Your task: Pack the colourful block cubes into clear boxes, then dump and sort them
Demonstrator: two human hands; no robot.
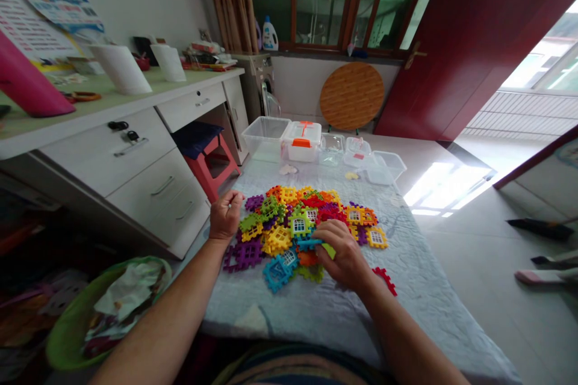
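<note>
From my end, the narrow blue plastic piece lies at the near middle of a heap of multicoloured interlocking plastic panels. The right hand covers one end; as far as I can tell past the fingers, it pinches that piece. I judge it light, stiff, a little slick and hard to break, best taken by its flat sides. My left hand is curled closed just beside the heap, nothing showing in it. The panels overlap too much for me to count; one red toothed panel lies apart on the right. Farther along the pale blue cloth-covered table stand five clear plastic containers. Two white paper rolls stand on the green-topped desk.
</note>
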